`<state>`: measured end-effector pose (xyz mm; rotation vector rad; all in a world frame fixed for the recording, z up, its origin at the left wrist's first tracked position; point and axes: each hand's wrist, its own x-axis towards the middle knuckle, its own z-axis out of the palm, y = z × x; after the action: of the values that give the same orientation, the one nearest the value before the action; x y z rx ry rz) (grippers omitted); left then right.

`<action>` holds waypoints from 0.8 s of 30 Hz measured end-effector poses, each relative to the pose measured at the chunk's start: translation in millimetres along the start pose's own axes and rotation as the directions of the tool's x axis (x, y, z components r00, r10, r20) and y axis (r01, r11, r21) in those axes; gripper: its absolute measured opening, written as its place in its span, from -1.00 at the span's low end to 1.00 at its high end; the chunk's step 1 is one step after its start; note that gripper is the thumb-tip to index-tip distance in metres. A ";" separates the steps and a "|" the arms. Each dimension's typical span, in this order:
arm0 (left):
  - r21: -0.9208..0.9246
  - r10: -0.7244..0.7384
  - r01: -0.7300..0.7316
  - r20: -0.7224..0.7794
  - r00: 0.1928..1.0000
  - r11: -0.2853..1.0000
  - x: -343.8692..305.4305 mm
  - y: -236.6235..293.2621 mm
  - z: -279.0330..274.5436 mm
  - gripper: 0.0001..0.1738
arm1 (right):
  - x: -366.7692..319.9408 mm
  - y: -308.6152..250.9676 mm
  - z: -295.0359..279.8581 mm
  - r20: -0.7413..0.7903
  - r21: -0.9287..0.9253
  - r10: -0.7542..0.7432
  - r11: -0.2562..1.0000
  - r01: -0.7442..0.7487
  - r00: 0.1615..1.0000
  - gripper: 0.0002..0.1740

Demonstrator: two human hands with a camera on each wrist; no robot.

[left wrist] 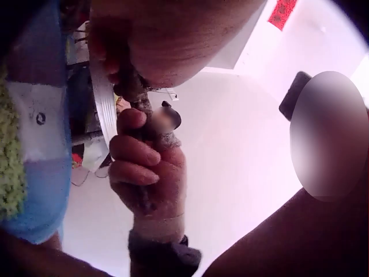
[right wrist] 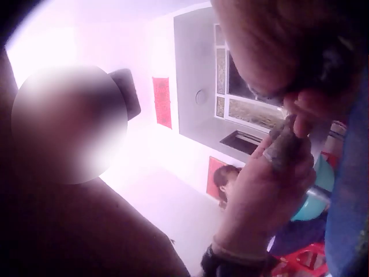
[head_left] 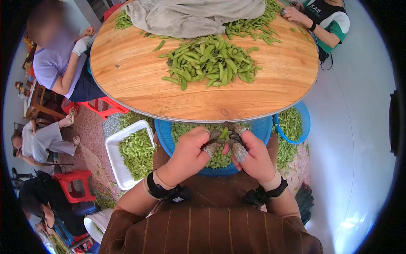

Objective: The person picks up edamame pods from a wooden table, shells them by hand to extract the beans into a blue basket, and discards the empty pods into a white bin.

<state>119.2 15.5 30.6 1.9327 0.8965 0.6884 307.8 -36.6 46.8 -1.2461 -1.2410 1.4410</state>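
Observation:
Both hands meet over a blue basin (head_left: 164,136) at the table's front edge. A green pod (head_left: 223,132) is pinched in the left hand (head_left: 189,149), between thumb and fingers wrapped in grey coverings. Close beside it the right hand (head_left: 255,156) has its wrapped thumb and fingers bent together at the pod's end; whether it grips the pod cannot be made out. In the left wrist view the right hand (left wrist: 153,173) shows curled fingers. The right wrist view shows the left hand (right wrist: 268,184), its wrapped thumb near the other hand. Shelled green beans (head_left: 218,161) lie in the basin.
A pile of pods (head_left: 211,61) and a grey cloth (head_left: 177,17) lie on the round wooden table (head_left: 131,84). A white tray (head_left: 111,148) of pods stands left, a blue basket (head_left: 306,122) right. Other people sit around; red stools (head_left: 76,182) stand left.

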 end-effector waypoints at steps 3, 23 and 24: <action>0.254 0.151 -0.140 -0.023 0.988 0.957 0.7 3.3 1.9 -0.78 | -0.6 1.9 -7.9 0.086 0.178 0.112 0.976 -0.126 0.990 -0.79; -0.605 -0.426 0.522 0.310 0.850 0.601 2.3 6.5 4.5 -0.81 | -0.6 20.1 -10.3 0.132 0.240 0.135 0.957 -0.164 0.982 -0.87; -0.605 -0.427 0.523 0.311 0.849 0.600 1.7 4.4 3.4 -0.81 | -2.5 21.9 -10.0 0.131 0.267 0.123 0.951 -0.154 0.984 -0.86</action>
<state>124.2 13.7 33.1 0.9967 0.8679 0.4513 318.2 -41.0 25.5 -1.0905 -0.9975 1.7417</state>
